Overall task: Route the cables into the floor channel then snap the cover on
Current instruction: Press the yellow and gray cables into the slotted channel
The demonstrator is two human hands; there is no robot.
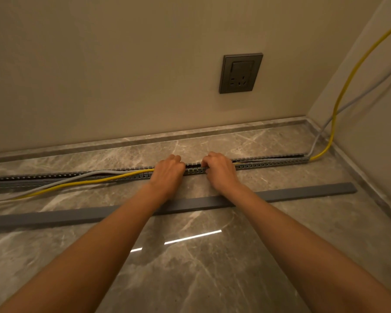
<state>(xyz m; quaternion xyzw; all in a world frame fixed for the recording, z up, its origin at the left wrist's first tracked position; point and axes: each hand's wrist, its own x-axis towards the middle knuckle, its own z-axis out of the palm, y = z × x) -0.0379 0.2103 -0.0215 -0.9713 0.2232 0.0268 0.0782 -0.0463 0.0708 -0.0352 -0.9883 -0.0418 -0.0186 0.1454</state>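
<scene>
Now both hands [167, 169] [219, 168] press cables [95, 180] into channel [269, 164].

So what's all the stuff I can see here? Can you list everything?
slotted floor channel: one, grey, on the floor along the wall
yellow cable: one, yellow, in the channel on the right, spilling out on the left
grey cable: one, pale grey, beside the yellow cable
channel cover: one, grey, loose on the floor nearer the person
wall socket: one, dark grey, on the wall
floor: marbled grey tile
left hand: on the channel, fingers curled
right hand: on the channel, fingers curled
</scene>
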